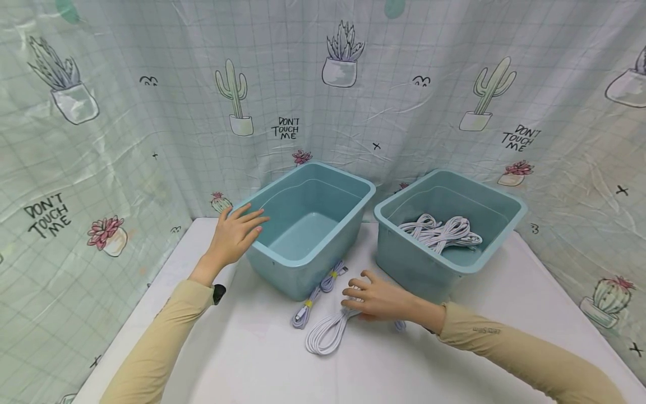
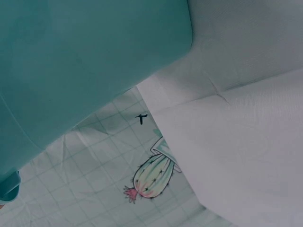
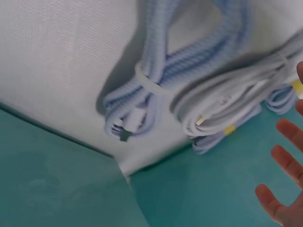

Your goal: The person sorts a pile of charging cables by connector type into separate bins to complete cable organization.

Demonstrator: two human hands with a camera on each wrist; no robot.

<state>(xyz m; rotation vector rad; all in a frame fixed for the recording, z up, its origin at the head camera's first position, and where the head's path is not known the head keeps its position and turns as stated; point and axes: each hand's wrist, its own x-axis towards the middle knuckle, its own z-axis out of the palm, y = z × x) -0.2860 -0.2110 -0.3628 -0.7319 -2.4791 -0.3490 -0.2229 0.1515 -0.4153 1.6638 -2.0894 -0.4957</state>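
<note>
My left hand [image 1: 234, 233] is at the near left rim of the left blue bin [image 1: 298, 264], its fingers spread over the edge. In the left wrist view the bin's outer wall [image 2: 90, 56] fills the upper left. My right hand [image 1: 378, 297] is over a coiled white cable [image 1: 323, 336] on the table, fingers apart and slightly bent. The right wrist view shows those fingers [image 3: 289, 161] clear of the cables. Beside the white coil lie two lavender cables [image 1: 300, 317] with yellow ties. A lavender braided cable [image 3: 189, 66] with a white tie is partly hidden beneath my right arm.
A second blue bin [image 1: 409, 275] stands to the right, with several coiled white cables [image 1: 439, 233] inside. The left bin's floor [image 1: 303, 233] is bare. Behind the white table [image 1: 262, 359] hangs a curtain [image 1: 313, 95] printed with cacti.
</note>
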